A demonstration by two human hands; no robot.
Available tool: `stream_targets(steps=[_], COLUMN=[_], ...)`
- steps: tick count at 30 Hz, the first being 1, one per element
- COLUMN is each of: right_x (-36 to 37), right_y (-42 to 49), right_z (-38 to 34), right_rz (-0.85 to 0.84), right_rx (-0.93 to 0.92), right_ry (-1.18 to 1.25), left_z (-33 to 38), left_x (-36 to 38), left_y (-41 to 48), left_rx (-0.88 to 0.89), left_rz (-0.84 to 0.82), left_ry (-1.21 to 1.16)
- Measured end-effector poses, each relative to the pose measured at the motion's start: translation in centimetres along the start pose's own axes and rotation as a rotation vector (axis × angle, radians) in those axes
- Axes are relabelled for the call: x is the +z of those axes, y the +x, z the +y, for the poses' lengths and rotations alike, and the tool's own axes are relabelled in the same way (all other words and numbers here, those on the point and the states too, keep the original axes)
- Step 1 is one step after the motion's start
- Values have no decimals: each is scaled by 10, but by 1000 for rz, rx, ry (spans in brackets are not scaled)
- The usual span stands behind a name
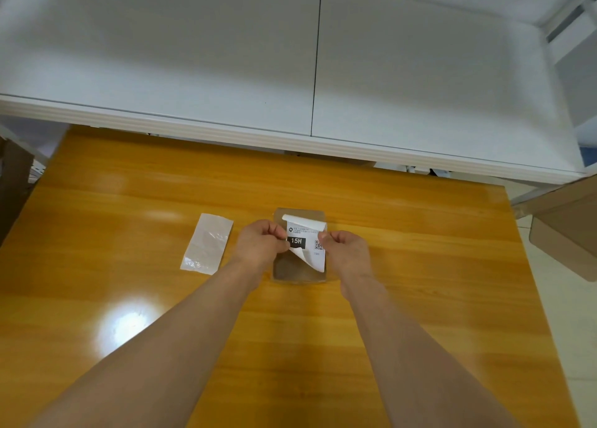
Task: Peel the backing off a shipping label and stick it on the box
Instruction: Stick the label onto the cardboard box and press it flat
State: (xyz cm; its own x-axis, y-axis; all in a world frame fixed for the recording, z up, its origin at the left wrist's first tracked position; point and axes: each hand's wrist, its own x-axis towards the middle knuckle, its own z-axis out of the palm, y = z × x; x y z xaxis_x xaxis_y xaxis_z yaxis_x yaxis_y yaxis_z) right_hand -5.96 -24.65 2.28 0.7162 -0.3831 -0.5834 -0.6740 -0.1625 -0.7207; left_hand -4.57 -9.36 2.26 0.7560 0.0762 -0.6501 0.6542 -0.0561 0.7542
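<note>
A white shipping label (307, 237) with a black "15H" block and a QR code is held just above a small brown cardboard box (292, 271) on the yellow wooden table (129, 234). My left hand (263, 245) pinches the label's left edge. My right hand (345, 250) pinches its right edge. The label's top edge curls over, and its lower left corner is folded up, white underside showing. Both hands hide parts of the box and label. Whether the backing is still on the label I cannot tell.
A glossy translucent sheet (206, 243) lies flat on the table left of the box. A white cabinet (290, 72) runs along the far edge of the table. Brown cardboard boxes (568, 227) stand off the table's right side, with another at the left edge (13, 182).
</note>
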Motion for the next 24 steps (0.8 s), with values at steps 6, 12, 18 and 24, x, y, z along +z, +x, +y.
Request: stream_targets(steps=[6,12,18,24], right_x=[2,1,5,8], right_y=[3,8,8,10], right_z=[0,2,5,8], right_rz=[-37,-36,-32,-25], right_rx=[1,-30,-23,-13], right_ry=[-38,-122,-153,-135], left_z=[9,8,-1,-8], left_x=[2,6,6,6], left_y=[-4,-6,-2,5], left_rx=[-21,-39,-14,-2], left_rz=[-49,-14,74,68], left_ry=[-4,-91,-101,11])
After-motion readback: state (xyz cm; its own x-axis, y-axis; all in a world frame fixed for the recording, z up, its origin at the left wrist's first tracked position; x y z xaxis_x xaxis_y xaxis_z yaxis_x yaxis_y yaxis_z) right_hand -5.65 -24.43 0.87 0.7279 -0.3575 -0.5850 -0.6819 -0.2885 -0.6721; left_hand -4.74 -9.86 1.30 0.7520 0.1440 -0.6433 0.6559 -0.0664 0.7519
